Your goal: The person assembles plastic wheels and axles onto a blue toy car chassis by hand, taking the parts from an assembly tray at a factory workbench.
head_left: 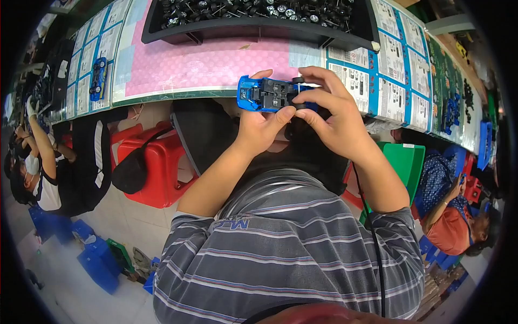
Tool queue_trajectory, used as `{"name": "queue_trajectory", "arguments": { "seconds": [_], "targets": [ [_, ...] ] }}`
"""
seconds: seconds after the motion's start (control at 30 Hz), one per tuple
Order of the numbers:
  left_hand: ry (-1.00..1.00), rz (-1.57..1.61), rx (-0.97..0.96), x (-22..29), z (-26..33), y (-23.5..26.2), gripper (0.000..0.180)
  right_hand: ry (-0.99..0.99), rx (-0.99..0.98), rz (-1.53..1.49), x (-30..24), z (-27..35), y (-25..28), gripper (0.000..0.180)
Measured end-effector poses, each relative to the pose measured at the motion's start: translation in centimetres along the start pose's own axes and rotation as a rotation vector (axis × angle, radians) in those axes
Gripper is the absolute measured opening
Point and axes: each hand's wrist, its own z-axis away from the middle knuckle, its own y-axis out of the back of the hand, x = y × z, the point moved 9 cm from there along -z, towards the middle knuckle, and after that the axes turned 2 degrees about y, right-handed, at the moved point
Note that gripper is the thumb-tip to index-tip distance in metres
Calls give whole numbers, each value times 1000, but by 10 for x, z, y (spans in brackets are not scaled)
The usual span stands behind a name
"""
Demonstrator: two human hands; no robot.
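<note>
Striped shirt (pixel 286 254) below; left hand (pixel 259 129) and right hand (pixel 329 116) both closed on blue toy car (pixel 264 94), underside up. Light, rigid plastic; likely best gripped by body sides.

Both hands (pixel 302 116) hold a blue toy car (pixel 267 94).

The blue toy car (pixel 264 94) was seen to be of glossy moulded plastic, its underside a matt dark plastic. The black parts tray (pixel 259 29) looked like smooth, semi-matt plastic. The pink mat (pixel 205 62) appeared finely textured and dull, the instruction sheets (pixel 399 70) of glossy laminated paper. The red stool (pixel 162 167) showed shiny plastic, the striped shirt (pixel 291 259) soft knitted cloth.
</note>
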Motion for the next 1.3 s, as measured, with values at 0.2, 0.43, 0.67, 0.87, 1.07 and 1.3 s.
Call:
{"name": "queue_trajectory", "arguments": {
  "seconds": [0.2, 0.43, 0.67, 0.87, 1.07, 1.3],
  "targets": [
    [-151, 54, 69, 12, 6, 0, 78, 40, 86, 52, -16, -1, 8, 47],
    [-102, 51, 49, 9, 7, 4, 77, -108, -68, -45, 0, -6, -5, 60],
    [-74, 63, 69, 5, 9, 12, 78, 99, 227, 170, -1, -52, 70, 40],
    [-5, 86, 44, 0, 6, 4, 76, -157, -13, 438, 109, -130, 90, 31],
    [-72, 61, 68, 5, 7, 8, 74, 2, -311, 276, 110, -141, 68, 30],
    [-6, 69, 44, -3, 0, 2, 74, -320, -297, 342, 138, -142, 63, 23]
  ]
}}
